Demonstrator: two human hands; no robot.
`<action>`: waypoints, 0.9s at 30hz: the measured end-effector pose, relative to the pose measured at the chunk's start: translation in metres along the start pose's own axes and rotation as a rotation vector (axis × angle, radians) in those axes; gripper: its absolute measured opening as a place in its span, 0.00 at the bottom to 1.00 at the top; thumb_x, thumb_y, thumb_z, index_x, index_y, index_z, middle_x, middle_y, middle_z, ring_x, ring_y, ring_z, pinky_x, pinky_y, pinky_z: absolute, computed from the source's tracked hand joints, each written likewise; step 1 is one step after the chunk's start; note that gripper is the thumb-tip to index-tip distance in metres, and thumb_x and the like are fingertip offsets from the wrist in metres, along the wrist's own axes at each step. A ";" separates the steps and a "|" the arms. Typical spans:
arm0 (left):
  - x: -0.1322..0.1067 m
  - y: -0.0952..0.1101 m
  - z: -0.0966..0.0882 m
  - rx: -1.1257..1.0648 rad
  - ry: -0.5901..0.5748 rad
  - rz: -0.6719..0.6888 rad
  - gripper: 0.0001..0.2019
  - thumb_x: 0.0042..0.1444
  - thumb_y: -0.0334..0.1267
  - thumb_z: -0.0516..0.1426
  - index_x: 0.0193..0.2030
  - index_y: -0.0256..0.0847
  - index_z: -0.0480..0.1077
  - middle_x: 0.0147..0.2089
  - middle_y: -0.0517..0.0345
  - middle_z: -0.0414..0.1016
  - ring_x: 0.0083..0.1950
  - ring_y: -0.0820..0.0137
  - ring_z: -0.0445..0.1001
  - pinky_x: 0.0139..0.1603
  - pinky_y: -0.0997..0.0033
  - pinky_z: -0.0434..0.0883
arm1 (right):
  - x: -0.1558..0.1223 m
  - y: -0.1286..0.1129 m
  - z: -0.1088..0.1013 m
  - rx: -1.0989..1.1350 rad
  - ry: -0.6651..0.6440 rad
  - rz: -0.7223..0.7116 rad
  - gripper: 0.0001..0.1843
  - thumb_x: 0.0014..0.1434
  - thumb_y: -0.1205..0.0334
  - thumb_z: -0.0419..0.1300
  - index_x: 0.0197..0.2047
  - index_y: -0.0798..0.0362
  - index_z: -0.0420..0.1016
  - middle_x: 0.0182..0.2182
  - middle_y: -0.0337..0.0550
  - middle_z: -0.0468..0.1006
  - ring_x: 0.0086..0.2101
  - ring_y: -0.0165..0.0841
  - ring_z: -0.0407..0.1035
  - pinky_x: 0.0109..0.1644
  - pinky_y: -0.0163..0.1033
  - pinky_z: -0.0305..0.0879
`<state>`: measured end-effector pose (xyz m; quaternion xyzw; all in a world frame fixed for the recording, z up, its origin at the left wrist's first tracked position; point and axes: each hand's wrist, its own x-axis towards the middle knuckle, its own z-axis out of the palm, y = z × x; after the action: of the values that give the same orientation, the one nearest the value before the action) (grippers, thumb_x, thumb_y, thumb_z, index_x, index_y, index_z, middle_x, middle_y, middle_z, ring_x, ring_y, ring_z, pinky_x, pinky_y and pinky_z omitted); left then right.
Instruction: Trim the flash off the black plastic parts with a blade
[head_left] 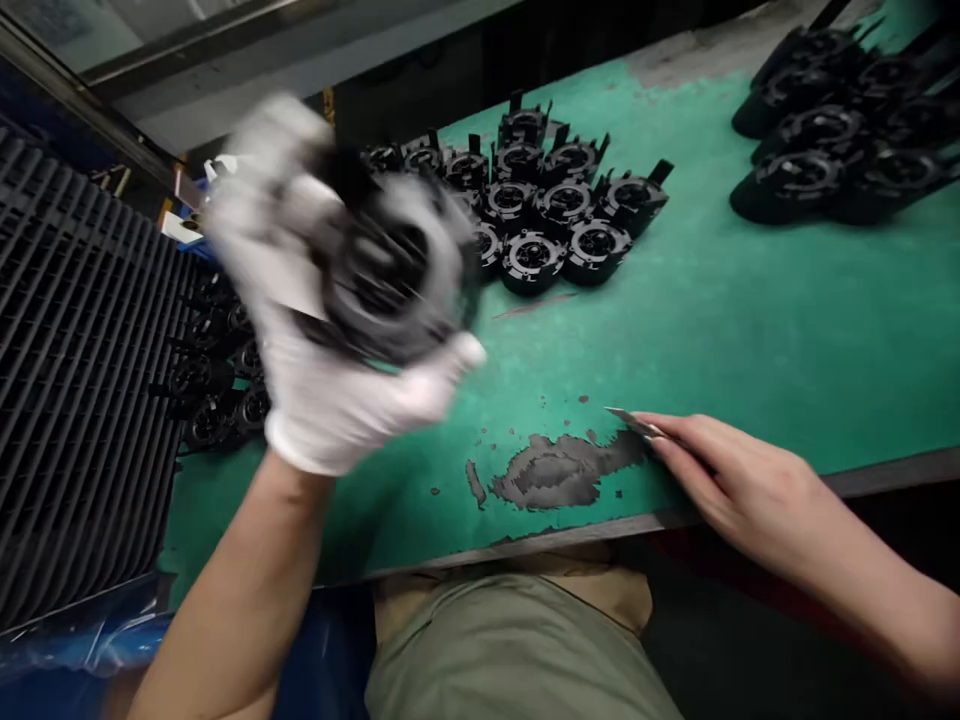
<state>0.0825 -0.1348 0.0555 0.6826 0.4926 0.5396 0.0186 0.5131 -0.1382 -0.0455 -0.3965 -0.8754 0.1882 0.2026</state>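
Note:
My left hand [315, 330], in a white glove, is raised above the green table [750, 330] and blurred by motion. Its fingers wrap round a round black plastic part [382, 270]. My bare right hand [742, 480] rests at the table's front edge, pinching a small thin metal blade [634, 422] whose tip points left. The blade lies just above a worn grey patch [555, 470] in the green surface.
Several similar black round parts [540, 205] are grouped at the table's far middle, more are piled at the far right [832, 130], and others lie at the left edge [217, 370]. A dark slatted crate [67, 380] stands on the left.

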 end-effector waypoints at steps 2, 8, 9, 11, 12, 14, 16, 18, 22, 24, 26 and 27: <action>-0.032 -0.006 0.018 -0.023 -0.381 0.147 0.46 0.66 0.66 0.81 0.82 0.56 0.71 0.76 0.48 0.81 0.77 0.42 0.88 0.83 0.28 0.88 | -0.001 0.001 0.004 0.010 0.007 0.010 0.19 0.91 0.57 0.61 0.76 0.41 0.84 0.56 0.45 0.96 0.47 0.47 0.94 0.52 0.50 0.90; -0.117 -0.010 0.060 0.148 -0.472 -0.333 0.68 0.54 0.68 0.89 0.91 0.46 0.63 0.84 0.29 0.78 0.85 0.32 0.81 0.88 0.26 0.82 | 0.004 -0.014 0.005 -0.017 0.042 0.010 0.25 0.89 0.58 0.62 0.83 0.38 0.82 0.57 0.49 0.95 0.49 0.53 0.94 0.57 0.56 0.92; -0.122 -0.006 0.060 0.174 -0.491 -0.371 0.71 0.52 0.69 0.89 0.93 0.46 0.62 0.84 0.29 0.78 0.85 0.30 0.81 0.87 0.24 0.82 | 0.005 -0.021 0.006 0.000 0.051 -0.003 0.25 0.89 0.58 0.63 0.82 0.37 0.82 0.58 0.49 0.96 0.49 0.54 0.94 0.56 0.55 0.92; -0.129 0.004 0.053 0.210 -0.592 -0.426 0.72 0.50 0.72 0.89 0.92 0.46 0.63 0.80 0.31 0.82 0.80 0.29 0.84 0.83 0.22 0.84 | 0.005 -0.035 0.012 0.053 0.054 -0.023 0.26 0.89 0.59 0.64 0.83 0.36 0.81 0.60 0.47 0.96 0.49 0.53 0.94 0.56 0.55 0.92; -0.133 0.010 0.049 0.223 -0.630 -0.457 0.70 0.50 0.74 0.89 0.90 0.46 0.66 0.77 0.31 0.84 0.78 0.29 0.86 0.81 0.22 0.86 | 0.004 -0.042 0.016 0.082 0.048 -0.035 0.27 0.89 0.59 0.64 0.84 0.35 0.80 0.61 0.46 0.96 0.49 0.52 0.94 0.55 0.54 0.91; -0.142 0.019 0.039 0.234 -0.637 -0.509 0.63 0.52 0.77 0.87 0.83 0.44 0.73 0.73 0.33 0.86 0.74 0.30 0.88 0.77 0.24 0.88 | 0.002 -0.053 0.023 0.133 0.016 -0.063 0.31 0.89 0.61 0.64 0.88 0.33 0.76 0.61 0.43 0.96 0.50 0.49 0.94 0.54 0.52 0.90; -0.150 0.025 0.030 0.217 -0.610 -0.547 0.57 0.53 0.78 0.86 0.77 0.44 0.77 0.68 0.38 0.88 0.69 0.36 0.91 0.74 0.29 0.90 | 0.002 -0.058 0.028 0.164 -0.010 -0.095 0.34 0.89 0.62 0.63 0.91 0.31 0.73 0.58 0.41 0.95 0.47 0.45 0.93 0.52 0.49 0.89; -0.152 0.024 0.024 0.171 -0.616 -0.570 0.59 0.53 0.77 0.87 0.80 0.46 0.76 0.63 0.44 0.89 0.62 0.42 0.93 0.72 0.33 0.92 | 0.003 -0.057 0.030 0.170 -0.022 -0.120 0.34 0.90 0.63 0.62 0.92 0.32 0.71 0.53 0.40 0.94 0.42 0.43 0.91 0.49 0.48 0.87; -0.132 0.004 0.024 0.071 -0.655 -0.438 0.74 0.49 0.80 0.87 0.93 0.48 0.67 0.77 0.35 0.86 0.78 0.34 0.88 0.84 0.25 0.86 | 0.008 -0.050 0.030 0.111 -0.062 -0.179 0.29 0.91 0.60 0.61 0.89 0.36 0.75 0.47 0.40 0.91 0.39 0.41 0.89 0.43 0.46 0.84; -0.114 -0.009 0.028 -0.005 -0.701 -0.293 0.68 0.53 0.76 0.87 0.92 0.50 0.71 0.86 0.30 0.81 0.89 0.29 0.79 0.92 0.23 0.79 | 0.011 -0.048 0.029 0.087 -0.081 -0.197 0.27 0.92 0.59 0.60 0.87 0.39 0.76 0.47 0.40 0.90 0.39 0.40 0.89 0.41 0.45 0.83; -0.100 -0.017 0.034 -0.072 -0.782 -0.190 0.53 0.59 0.69 0.87 0.84 0.50 0.79 0.84 0.33 0.84 0.88 0.31 0.81 0.91 0.26 0.80 | 0.013 -0.048 0.027 0.079 -0.099 -0.208 0.26 0.92 0.59 0.60 0.86 0.41 0.77 0.46 0.41 0.90 0.38 0.40 0.89 0.40 0.44 0.83; -0.096 -0.018 0.037 -0.082 -0.824 -0.170 0.47 0.60 0.67 0.87 0.79 0.50 0.82 0.79 0.35 0.88 0.83 0.33 0.86 0.88 0.28 0.83 | 0.014 -0.048 0.027 0.080 -0.105 -0.213 0.26 0.93 0.59 0.60 0.86 0.42 0.77 0.46 0.41 0.90 0.38 0.39 0.89 0.40 0.44 0.83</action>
<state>0.1052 -0.1736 -0.0387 0.7968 0.4769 0.2372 0.2855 0.4615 -0.1608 -0.0416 -0.2827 -0.9137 0.2208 0.1908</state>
